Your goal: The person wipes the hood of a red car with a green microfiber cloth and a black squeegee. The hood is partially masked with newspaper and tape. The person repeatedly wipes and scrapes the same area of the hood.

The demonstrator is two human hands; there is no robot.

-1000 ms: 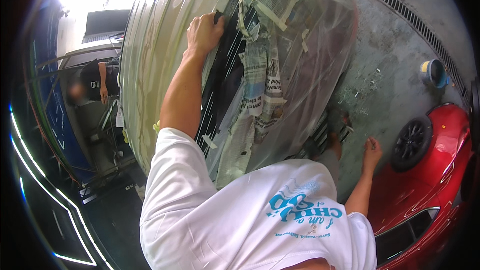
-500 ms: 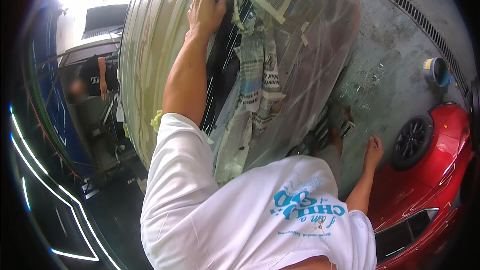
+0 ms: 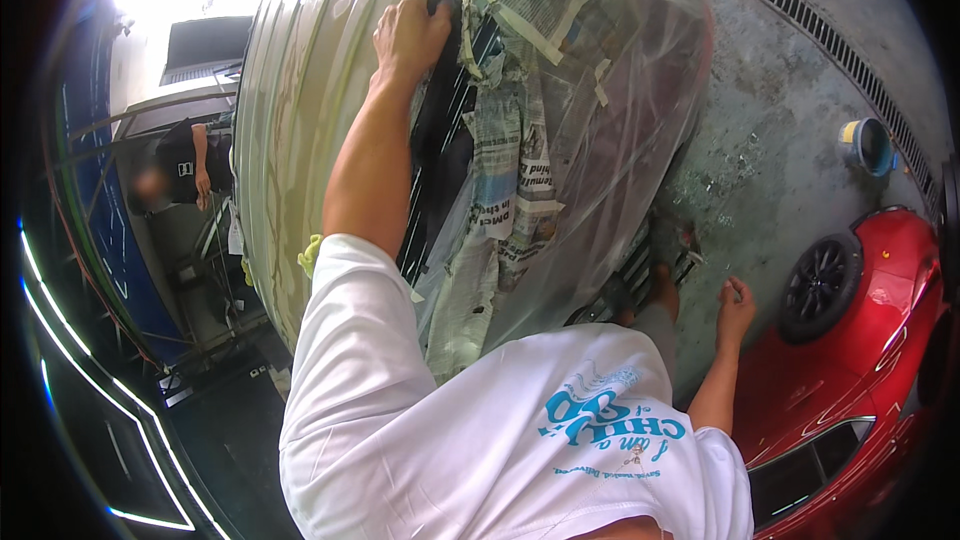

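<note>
My left hand reaches out to the far part of a vehicle's pale, ribbed roof. Its fingers are closed round a small dark piece, mostly hidden, at the roof's right edge. Beside it runs a glossy black strip. Newspaper sheets and clear plastic film, held with masking tape, cover the vehicle's side. My right hand hangs low, away from the vehicle, fingers loosely bent and a little apart, with nothing visible in it.
A red car stands close on the right, wheel toward me. Farther off are a blue bucket and a floor drain grate. A yellow cloth lies by my left sleeve. Another person is beyond the roof, left.
The view has shifted slightly. My left hand stays at the roof edge with the dark piece. My right hand has swung a little left, its fingers loosening.
</note>
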